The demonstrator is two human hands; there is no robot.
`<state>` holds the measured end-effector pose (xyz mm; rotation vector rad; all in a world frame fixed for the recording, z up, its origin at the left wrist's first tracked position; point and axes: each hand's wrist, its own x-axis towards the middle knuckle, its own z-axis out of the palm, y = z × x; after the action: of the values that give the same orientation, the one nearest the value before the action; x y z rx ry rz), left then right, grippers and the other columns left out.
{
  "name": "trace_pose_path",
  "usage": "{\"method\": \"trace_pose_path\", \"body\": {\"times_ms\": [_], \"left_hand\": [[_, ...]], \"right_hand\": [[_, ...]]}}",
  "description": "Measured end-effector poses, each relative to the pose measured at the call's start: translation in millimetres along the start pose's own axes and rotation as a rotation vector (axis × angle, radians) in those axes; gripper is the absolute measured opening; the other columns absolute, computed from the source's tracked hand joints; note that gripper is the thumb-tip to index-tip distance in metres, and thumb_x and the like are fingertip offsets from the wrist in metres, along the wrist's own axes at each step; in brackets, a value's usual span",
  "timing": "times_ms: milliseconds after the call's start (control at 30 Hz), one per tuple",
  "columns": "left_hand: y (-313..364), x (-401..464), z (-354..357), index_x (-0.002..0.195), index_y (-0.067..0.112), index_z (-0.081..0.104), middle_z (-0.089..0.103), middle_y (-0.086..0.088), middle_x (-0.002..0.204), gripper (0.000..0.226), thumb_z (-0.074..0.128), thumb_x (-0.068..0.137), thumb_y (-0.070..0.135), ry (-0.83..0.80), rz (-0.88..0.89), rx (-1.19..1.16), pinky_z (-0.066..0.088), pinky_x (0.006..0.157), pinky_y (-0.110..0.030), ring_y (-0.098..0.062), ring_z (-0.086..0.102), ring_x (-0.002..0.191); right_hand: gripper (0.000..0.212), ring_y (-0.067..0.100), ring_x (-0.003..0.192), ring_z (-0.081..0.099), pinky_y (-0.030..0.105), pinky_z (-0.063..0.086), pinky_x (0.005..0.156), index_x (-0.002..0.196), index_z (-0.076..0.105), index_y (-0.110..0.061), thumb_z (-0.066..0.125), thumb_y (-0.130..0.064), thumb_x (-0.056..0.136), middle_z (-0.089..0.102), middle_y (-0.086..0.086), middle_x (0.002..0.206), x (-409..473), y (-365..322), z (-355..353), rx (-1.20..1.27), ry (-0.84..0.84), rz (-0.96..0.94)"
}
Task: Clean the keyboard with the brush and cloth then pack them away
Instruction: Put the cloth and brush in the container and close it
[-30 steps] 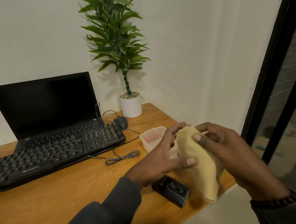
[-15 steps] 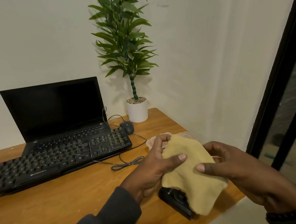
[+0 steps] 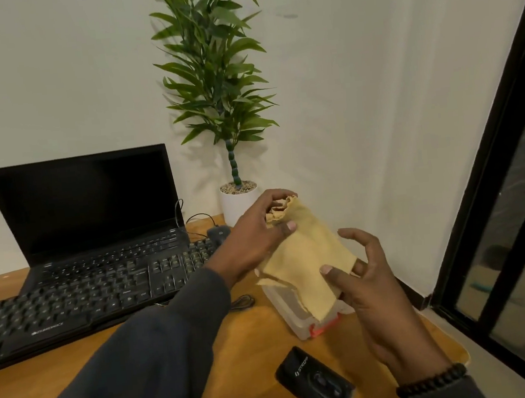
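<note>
Above the right part of the wooden tabletop (image 3: 207,366), seen from the head camera, both hands hold a yellow cloth (image 3: 309,258) in the air; the left hand (image 3: 255,235) has its grip closed on the bunched upper end of the cloth, fingers curled round it and thumb pressed on the front; the right hand (image 3: 360,282) pinches the lower right edge between thumb and one finger, while its other fingers are spread and loosely bent. Under the cloth a clear plastic container (image 3: 296,318) with a red part stands on the tabletop; the brush I cannot make out. At the left lies the black keyboard (image 3: 81,302), just in front of an open laptop (image 3: 87,204) with dark screen; behind them a mouse (image 3: 217,232) and a potted plant (image 3: 235,198); near the front edge lies a small black device (image 3: 316,384).
</note>
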<state>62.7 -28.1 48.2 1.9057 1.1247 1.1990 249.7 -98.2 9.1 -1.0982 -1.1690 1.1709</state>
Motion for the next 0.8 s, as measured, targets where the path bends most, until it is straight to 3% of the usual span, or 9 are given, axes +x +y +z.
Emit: {"method": "trace_pose_path", "body": {"times_ms": [133,200,300,367,467,600,667,733,800], "left_hand": [[-30,20,11,0.127,0.023,0.049,0.057,0.005,0.122,0.039,0.068,0.093,0.019,-0.046,-0.033,0.276,0.047,0.094,-0.029,-0.013,0.054,0.114],[-46,25,19,0.124,0.020,0.050,0.059,0.001,0.120,0.038,0.069,0.091,0.018,-0.080,-0.023,0.353,0.047,0.094,-0.034,-0.017,0.056,0.112],[-65,29,28,0.125,0.017,0.051,0.061,-0.002,0.121,0.040,0.071,0.090,0.016,-0.129,-0.049,0.442,0.046,0.093,-0.033,-0.020,0.057,0.111],[-76,31,32,0.126,0.017,0.051,0.060,-0.003,0.123,0.042,0.071,0.089,0.016,-0.152,-0.057,0.484,0.045,0.093,-0.031,-0.020,0.055,0.113],[-86,32,36,0.125,0.019,0.050,0.058,-0.002,0.123,0.045,0.073,0.088,0.016,-0.184,-0.030,0.555,0.046,0.092,-0.034,-0.021,0.054,0.112],[-86,33,40,0.129,0.023,0.047,0.048,0.001,0.127,0.063,0.082,0.076,0.025,-0.243,0.116,0.854,0.044,0.090,-0.034,-0.020,0.044,0.113],[-87,31,40,0.131,0.023,0.043,0.036,0.000,0.131,0.075,0.085,0.070,0.028,-0.187,0.203,0.989,0.038,0.090,-0.030,-0.019,0.034,0.113],[-86,28,39,0.128,0.023,0.044,0.038,0.001,0.129,0.066,0.082,0.073,0.026,-0.134,0.319,1.022,0.038,0.089,-0.032,-0.017,0.034,0.109],[-84,25,39,0.119,0.022,0.053,0.050,0.002,0.121,0.039,0.071,0.085,0.024,-0.206,0.425,0.977,0.038,0.086,-0.033,-0.016,0.041,0.105]], "right_hand": [[0.028,0.017,0.091,0.064,0.049,0.056,0.077,0.103,0.061,-0.038,0.066,-0.016,0.087,0.065,-0.008,0.104,11,10,11,-0.357,0.048,-0.118],[0.022,0.013,0.074,0.062,0.036,0.056,0.069,0.104,0.063,-0.031,0.066,-0.017,0.087,0.066,-0.005,0.094,18,15,15,-0.509,0.061,-0.075],[0.028,0.006,0.060,0.062,0.015,0.043,0.049,0.115,0.061,-0.024,0.064,-0.017,0.089,0.066,-0.002,0.085,27,23,18,-0.675,0.006,-0.018],[0.033,0.006,0.069,0.065,0.014,0.046,0.055,0.123,0.058,-0.024,0.061,-0.016,0.091,0.067,0.000,0.093,30,23,19,-0.813,-0.044,-0.023],[0.039,0.017,0.099,0.060,0.028,0.052,0.078,0.131,0.053,-0.026,0.057,-0.017,0.093,0.063,0.003,0.112,34,21,23,-1.186,-0.148,-0.114],[0.040,0.022,0.113,0.046,0.031,0.047,0.082,0.132,0.050,-0.028,0.056,-0.019,0.094,0.054,0.005,0.118,39,16,28,-1.474,-0.244,-0.150],[0.037,0.022,0.118,0.038,0.030,0.045,0.087,0.129,0.054,-0.025,0.059,-0.021,0.092,0.045,0.004,0.125,40,11,29,-1.554,-0.225,-0.197],[0.033,0.019,0.116,0.039,0.028,0.045,0.086,0.122,0.060,-0.022,0.064,-0.018,0.089,0.044,0.001,0.127,45,9,27,-1.575,-0.216,-0.250],[0.030,0.017,0.110,0.050,0.027,0.047,0.083,0.118,0.063,-0.019,0.064,-0.012,0.089,0.051,0.001,0.123,53,9,28,-1.585,-0.230,-0.196]]}}
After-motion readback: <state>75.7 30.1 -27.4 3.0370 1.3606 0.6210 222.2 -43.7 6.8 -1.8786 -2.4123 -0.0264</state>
